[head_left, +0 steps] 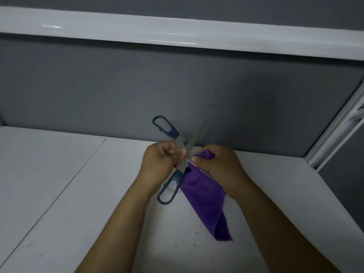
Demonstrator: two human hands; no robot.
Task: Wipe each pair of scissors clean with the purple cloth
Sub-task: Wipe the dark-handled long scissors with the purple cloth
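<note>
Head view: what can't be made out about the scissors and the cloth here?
Head view throughout:
- Pivot of the scissors: covered by the left hand's fingers.
- Tip of one blade: under the right hand and the purple cloth.
- Tip of the other blade: blurs into the grey wall.
- Grime on the blades: picture too dim to tell.

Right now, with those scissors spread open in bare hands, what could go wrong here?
1. The blue-handled steel scissors are spread wide open, and the left hand grips them near the pivot, on bare blade: a slip could cut a finger.
2. The right hand pinches the purple cloth around one blade; its thumb sits close to the edge, so a fast stroke may nick it.
3. The free blade points up and away, unguarded.
</note>
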